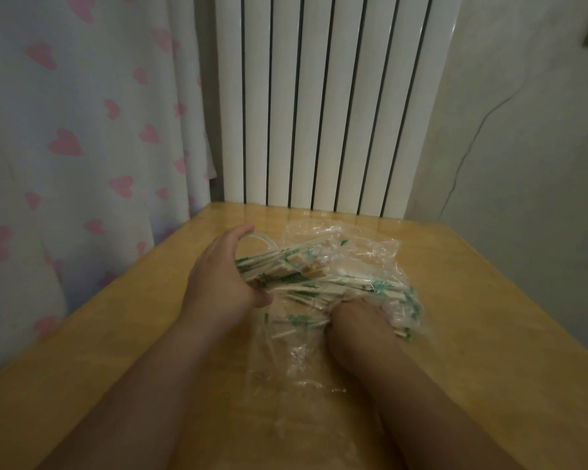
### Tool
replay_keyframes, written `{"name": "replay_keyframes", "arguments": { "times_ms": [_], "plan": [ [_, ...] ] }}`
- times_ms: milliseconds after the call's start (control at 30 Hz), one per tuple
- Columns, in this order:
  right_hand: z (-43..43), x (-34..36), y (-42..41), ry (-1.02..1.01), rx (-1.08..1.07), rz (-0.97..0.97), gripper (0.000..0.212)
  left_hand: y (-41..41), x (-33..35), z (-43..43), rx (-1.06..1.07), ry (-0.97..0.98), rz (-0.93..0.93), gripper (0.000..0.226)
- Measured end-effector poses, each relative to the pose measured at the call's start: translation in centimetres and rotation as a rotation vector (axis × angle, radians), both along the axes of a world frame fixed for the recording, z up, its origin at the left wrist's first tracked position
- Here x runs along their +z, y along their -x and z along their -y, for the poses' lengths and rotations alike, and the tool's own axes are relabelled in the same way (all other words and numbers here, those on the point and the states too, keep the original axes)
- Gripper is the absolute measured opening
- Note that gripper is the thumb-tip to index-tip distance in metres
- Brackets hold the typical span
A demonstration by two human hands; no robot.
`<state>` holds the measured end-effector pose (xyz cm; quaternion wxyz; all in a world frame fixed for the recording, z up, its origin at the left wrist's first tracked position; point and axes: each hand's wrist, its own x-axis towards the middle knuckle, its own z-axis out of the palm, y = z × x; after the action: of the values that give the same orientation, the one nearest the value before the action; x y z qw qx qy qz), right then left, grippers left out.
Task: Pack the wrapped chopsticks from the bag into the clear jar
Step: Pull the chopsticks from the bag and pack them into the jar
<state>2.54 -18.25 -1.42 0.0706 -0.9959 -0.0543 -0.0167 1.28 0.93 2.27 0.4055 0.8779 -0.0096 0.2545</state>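
Shrouding wrapped chopsticks [319, 287], crinkled clear bag [370, 252]; radiator [323, 96] and curtain [82, 113] behind.

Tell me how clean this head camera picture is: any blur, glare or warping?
Head view: dim, warm light; the wrapped chopsticks and plastic bag smear with motion blur near the right hand; faint glare on the table by the radiator, whose ribs fan out from wide-angle distortion.
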Motion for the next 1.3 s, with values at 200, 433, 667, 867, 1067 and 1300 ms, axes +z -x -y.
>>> {"name": "replay_keyframes", "arguments": {
  "times_ms": [200,433,667,867,1067,1300],
  "plan": [
    [-0.1,0.2,0.1,0.026,-0.033,0.008,0.030,-0.1,0.0,0.1,0.001,0.005,-0.002,0.105],
    [-0.3,0.5,0.1,0.011,0.027,0.016,0.024,-0.1,0.1,0.2,-0.001,-0.008,-0.008,0.104],
    [-0.5,0.1,0.1,0.036,0.070,-0.025,0.043,-0.1,0.0,0.1,0.002,-0.006,-0.009,0.104],
    [-0.8,0.5,0.4,-0.056,0.100,0.006,0.010,-0.2,0.0,0.1,0.007,-0.005,-0.024,0.105],
    [-0.7,0.4,0.7,-0.013,0.162,0.061,0.022,-0.2,0.1,0.1,0.006,-0.014,-0.022,0.105],
    [-0.8,1.9,1.1,0.073,0.206,0.095,0.026,-0.1,0.1,0.1,0.002,-0.017,-0.012,0.106]
  ]
}}
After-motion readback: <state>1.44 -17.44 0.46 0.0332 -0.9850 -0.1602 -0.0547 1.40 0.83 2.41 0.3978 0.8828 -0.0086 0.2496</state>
